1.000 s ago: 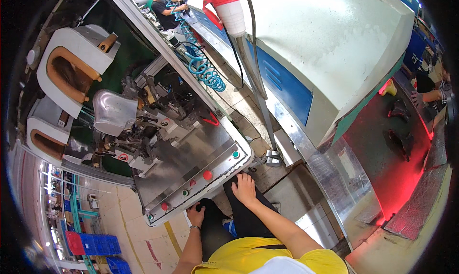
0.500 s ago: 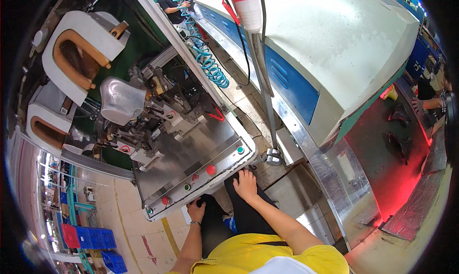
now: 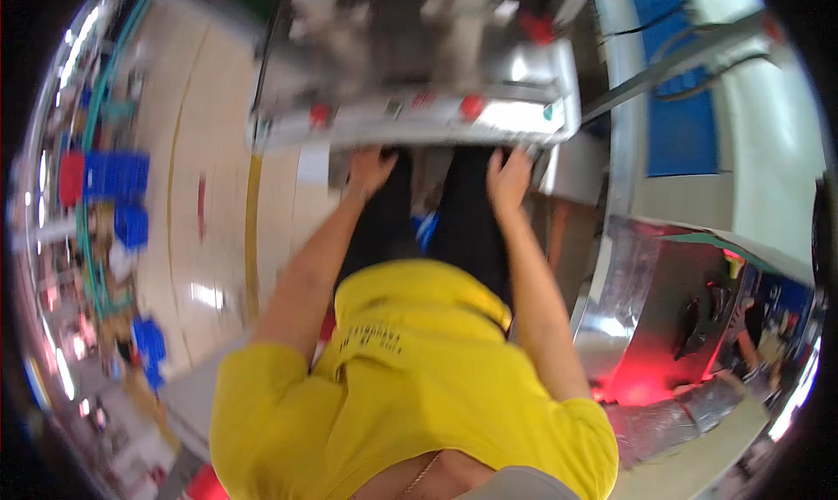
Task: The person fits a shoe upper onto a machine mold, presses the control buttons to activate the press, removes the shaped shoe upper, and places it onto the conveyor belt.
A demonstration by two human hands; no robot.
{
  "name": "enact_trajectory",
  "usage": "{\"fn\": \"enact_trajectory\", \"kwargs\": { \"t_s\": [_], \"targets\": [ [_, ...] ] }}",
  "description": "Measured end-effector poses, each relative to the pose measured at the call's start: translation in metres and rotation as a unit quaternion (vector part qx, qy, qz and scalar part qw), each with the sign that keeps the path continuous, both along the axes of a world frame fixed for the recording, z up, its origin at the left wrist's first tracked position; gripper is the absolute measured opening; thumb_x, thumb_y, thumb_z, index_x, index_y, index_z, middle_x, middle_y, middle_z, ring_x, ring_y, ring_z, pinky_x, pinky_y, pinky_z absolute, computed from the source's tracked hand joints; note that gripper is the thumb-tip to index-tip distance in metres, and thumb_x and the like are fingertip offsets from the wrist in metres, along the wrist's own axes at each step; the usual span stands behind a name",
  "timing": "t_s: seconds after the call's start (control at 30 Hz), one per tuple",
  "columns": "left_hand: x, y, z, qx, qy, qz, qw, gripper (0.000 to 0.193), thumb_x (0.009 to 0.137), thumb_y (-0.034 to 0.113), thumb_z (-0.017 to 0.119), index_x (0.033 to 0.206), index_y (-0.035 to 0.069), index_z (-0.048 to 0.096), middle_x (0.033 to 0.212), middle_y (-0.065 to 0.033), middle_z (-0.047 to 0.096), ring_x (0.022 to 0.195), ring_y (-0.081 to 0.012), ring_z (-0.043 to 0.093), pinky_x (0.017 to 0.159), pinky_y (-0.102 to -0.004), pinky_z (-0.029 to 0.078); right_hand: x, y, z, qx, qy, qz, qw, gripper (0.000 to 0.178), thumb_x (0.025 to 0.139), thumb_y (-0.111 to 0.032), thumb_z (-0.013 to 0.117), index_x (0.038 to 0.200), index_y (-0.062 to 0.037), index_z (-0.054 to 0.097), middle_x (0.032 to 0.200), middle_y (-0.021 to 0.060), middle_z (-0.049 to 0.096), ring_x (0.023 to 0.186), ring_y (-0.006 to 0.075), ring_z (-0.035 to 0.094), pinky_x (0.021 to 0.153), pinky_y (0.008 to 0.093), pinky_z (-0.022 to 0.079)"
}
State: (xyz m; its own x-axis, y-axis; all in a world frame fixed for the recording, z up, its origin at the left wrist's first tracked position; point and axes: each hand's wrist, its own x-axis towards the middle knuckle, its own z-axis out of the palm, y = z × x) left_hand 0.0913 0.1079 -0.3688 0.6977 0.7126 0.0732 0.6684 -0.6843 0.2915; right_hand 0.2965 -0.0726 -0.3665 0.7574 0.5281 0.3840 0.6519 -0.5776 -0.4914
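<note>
Pale floor tiles [image 3: 223,256] with a yellow stripe [image 3: 253,229] spread left of the left hand [image 3: 371,172], which rests on a black-trousered leg [image 3: 375,231], as the right hand [image 3: 510,179] does opposite; neither shows anything held, though blur hides whether fingers curl. Just beyond both hands, the grey metal bench [image 3: 384,71] with round red buttons [image 3: 472,107] points its buttoned edge toward them, long axis running left-right; resting well means keeping fingertips clear.

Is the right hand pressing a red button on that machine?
No, the right hand lies against the black trousers, apart from both red buttons.
</note>
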Motion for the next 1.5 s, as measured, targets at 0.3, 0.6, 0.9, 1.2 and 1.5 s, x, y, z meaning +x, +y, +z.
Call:
{"fn": "enact_trajectory", "kwargs": {
  "t_s": [0.3,0.6,0.9,1.2,1.5],
  "targets": [
    [-0.031,-0.010,-0.023,-0.101,0.004,0.122,0.987,0.036,0.067,0.035,0.058,0.102,0.024,0.054,0.117,-0.0129,0.038,0.112,-0.0340,0.031,0.091,-0.0502,0.026,-0.018,0.011,-0.016,0.044,0.167,0.021,0.985,0.039,0.069,-0.027,0.061,0.093,0.0011,0.049,0.091,0.0184,0.052,0.089,0.0338,0.047,0.078,0.0388,0.037],
    [-0.038,-0.001,-0.032,-0.093,0.012,0.112,0.989,0.038,0.068,0.038,0.057,0.103,0.025,0.054,0.117,-0.0144,0.040,0.112,-0.0343,0.031,0.090,-0.0489,0.027,-0.018,0.015,-0.017,0.070,0.166,0.023,0.983,0.035,0.067,-0.025,0.063,0.088,-0.0001,0.052,0.088,0.0173,0.054,0.086,0.0324,0.049,0.077,0.0381,0.038],
    [-0.046,0.012,-0.045,-0.059,-0.032,0.048,0.997,0.038,0.067,0.037,0.059,0.103,0.026,0.055,0.116,-0.0163,0.042,0.109,-0.0341,0.036,0.091,-0.0434,0.030,-0.007,0.006,-0.019,0.032,0.229,0.106,0.967,0.042,0.072,-0.027,0.060,0.102,-0.0002,0.047,0.096,0.0193,0.051,0.090,0.0327,0.049,0.078,0.0366,0.038],
    [-0.041,0.011,-0.046,-0.050,-0.042,0.013,0.998,0.034,0.070,0.033,0.058,0.101,0.019,0.055,0.114,-0.0127,0.046,0.110,-0.0294,0.036,0.096,-0.0383,0.022,-0.005,-0.005,-0.017,-0.004,0.219,0.164,0.962,0.040,0.075,-0.018,0.056,0.107,0.0021,0.042,0.106,0.0217,0.046,0.099,0.0357,0.045,0.083,0.0383,0.037],
    [-0.030,0.006,-0.040,0.003,0.069,-0.045,0.997,0.031,0.074,0.027,0.053,0.104,0.021,0.053,0.117,-0.0081,0.043,0.113,-0.0314,0.032,0.096,-0.0457,0.020,-0.040,0.015,0.003,-0.144,0.060,0.034,0.987,0.020,0.073,-0.008,0.042,0.091,-0.0009,0.046,0.096,0.0159,0.049,0.092,0.0291,0.048,0.076,0.0398,0.038]
  ]
}}
